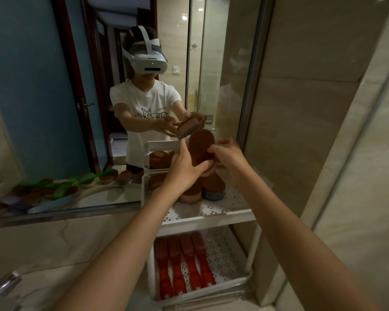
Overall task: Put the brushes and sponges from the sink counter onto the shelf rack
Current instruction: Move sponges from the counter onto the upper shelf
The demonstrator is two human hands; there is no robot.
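An oval brush with brown bristles (200, 145) is held up above the top tier of the white shelf rack (222, 211), bristle face toward me. My left hand (184, 168) grips its lower edge from the left. My right hand (227, 154) pinches its right edge. Below it, two more brown-bristled brushes (211, 187) lean on the perforated top tier against the mirror. Several red brushes (182, 263) lie side by side on the lower tier.
A mirror (76, 108) stands right behind the rack; it reflects green and brown brushes lying on the counter at left, and a person. A chrome tap (3, 286) sits at the bottom left. A tiled wall (323, 131) closes the right side.
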